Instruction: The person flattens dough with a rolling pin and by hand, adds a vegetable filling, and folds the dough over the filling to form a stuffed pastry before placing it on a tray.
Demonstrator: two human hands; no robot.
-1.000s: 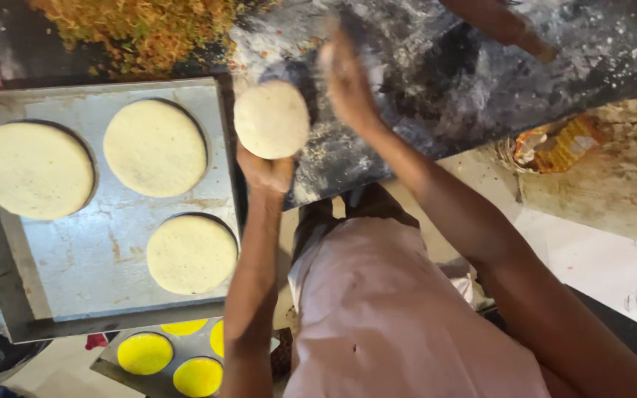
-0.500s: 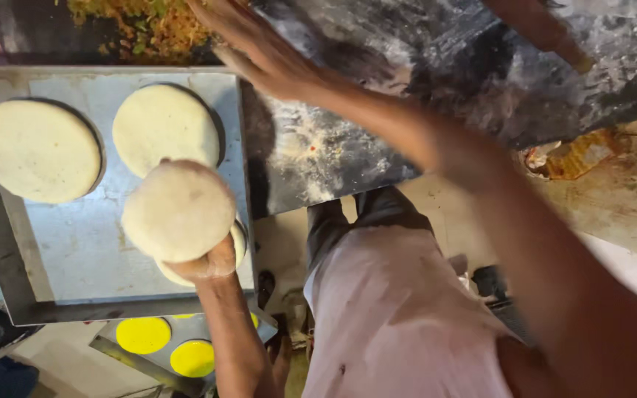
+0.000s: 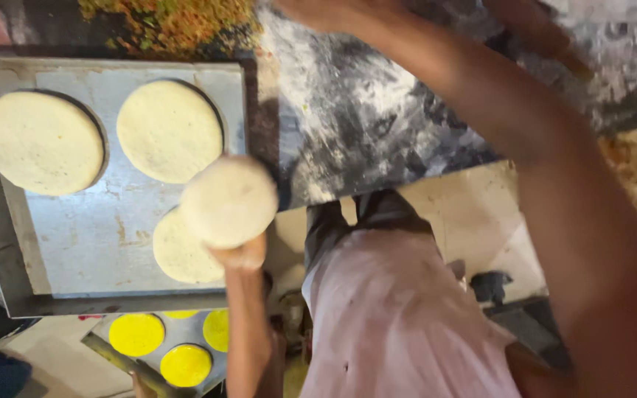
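The left hand (image 3: pixel 241 254) is up under a round dough disc (image 3: pixel 228 200), fingers pressed together beneath it and carrying it flat on the fingertips. That disc hovers over the near right corner of the metal baking tray (image 3: pixel 90 243), partly covering a third disc (image 3: pixel 182 254) that already lies on the tray there. Two more discs sit along the tray's far side: one at the far left (image 3: pixel 42 144), one just right of it (image 3: pixel 169 131). All three lie flat and apart from each other.

To the right of the tray is the floured dark worktop (image 3: pixel 363 140), and the right hand (image 3: pixel 326 13) reaches across it at the frame's top edge; whether it is spread or closed I cannot tell, it is cut off. Beyond the tray's far edge lies a heap of orange-green chopped filling (image 3: pixel 178 22). Below the tray's near edge is a smaller tray of yellow rounds (image 3: pixel 160 346).

This looks like the laying-out step. The tray's near left part is bare metal, so a clean placing seems to call for moving the carried disc leftward, clear of the one beneath, and lowering it flat without folding.
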